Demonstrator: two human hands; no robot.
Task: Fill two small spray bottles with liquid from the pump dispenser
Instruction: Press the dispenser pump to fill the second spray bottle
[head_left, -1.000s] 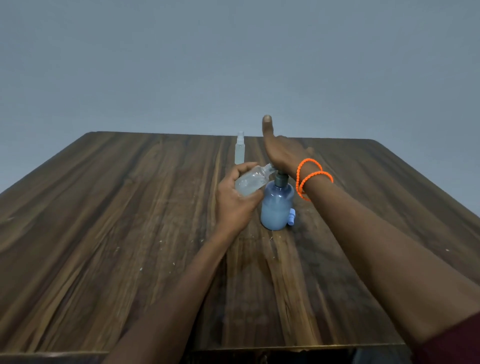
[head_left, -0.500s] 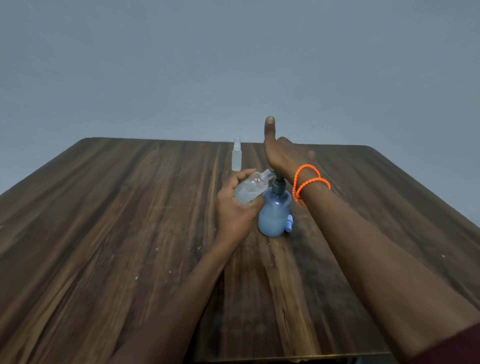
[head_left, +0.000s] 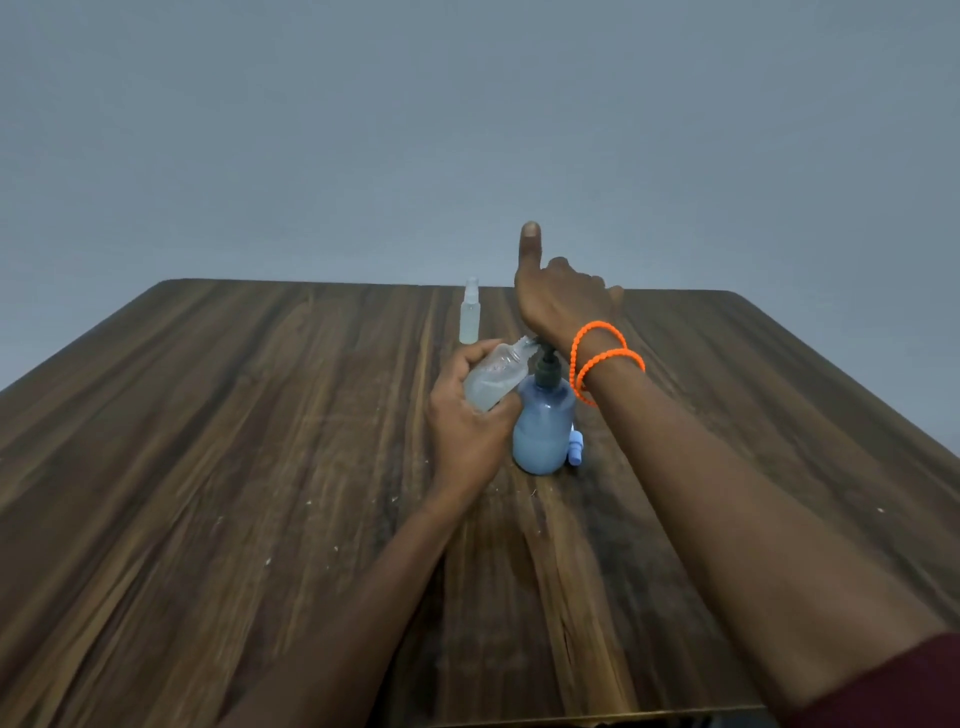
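The wooden tabletop fills the lower half of the frame under a plain grey wall. My two forearms come up from the bottom edge and meet just right of centre.

My right hand sits on top of the blue pump dispenser, heel of the palm over the dark pump head, thumb pointing straight up and the fingers loose; it holds nothing, it only bears down. Two orange bead bracelets ring that wrist.

My left hand has its grip closed around a small clear spray bottle, tilted so its open neck points up and right at the pump nozzle. Some pale liquid already lies in the lower part of it. Whether nozzle and neck actually touch I cannot tell; my wrist hides that spot.

A second small spray bottle stands upright, sprayer on, just above my left hand in the frame. It looks to have liquid in it, though I cannot say how much. A little blue cap lies at the dispenser's right foot.

I judge this to be the filling of the bottle in my left hand, partway done. Next I need steady presses on the pump, with the neck kept right under the nozzle so nothing runs down onto the wood, then the sprayer top fitted.
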